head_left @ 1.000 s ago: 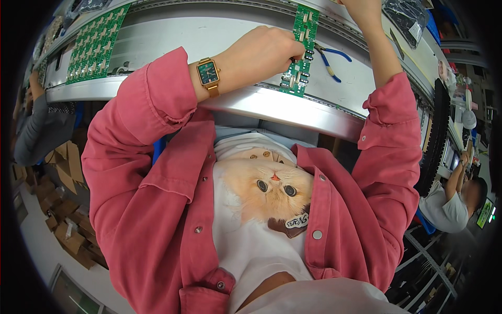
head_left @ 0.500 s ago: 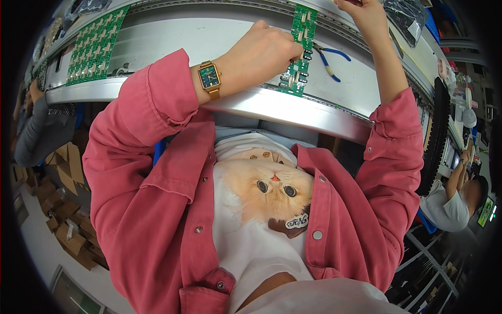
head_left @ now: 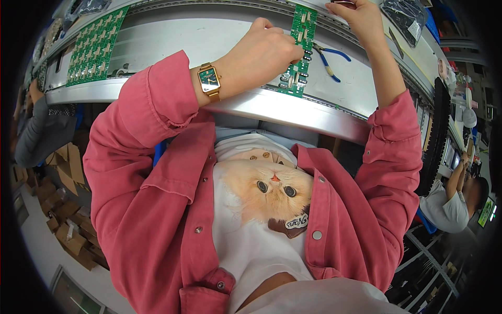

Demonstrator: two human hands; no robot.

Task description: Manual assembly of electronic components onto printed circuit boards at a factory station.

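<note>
A narrow green circuit board [head_left: 304, 32] lies across the metal rails of the work line, with small pale connectors and dark parts on it. My left hand [head_left: 269, 55] is curled closed at the board's left edge, fingertips over its middle. Whatever those fingertips hold is hidden behind the hand. Up at the top edge of the picture my right hand [head_left: 362, 20] has its fingers bent together in a pinch, partly cut off by the frame. I cannot make out what is in them. Pliers [head_left: 328, 64] with blue and yellow handles lie right of the board.
A larger green circuit board panel [head_left: 97, 46] rests on the rails at the left. A dark plastic bag [head_left: 405, 20] sits beyond my right arm. The rail's silver front edge [head_left: 293, 109] runs before me. Other people are at both sides.
My right hand has shifted slightly left and down, still near the top edge. My left hand has barely moved at the board; the board and pliers stay in place.
</note>
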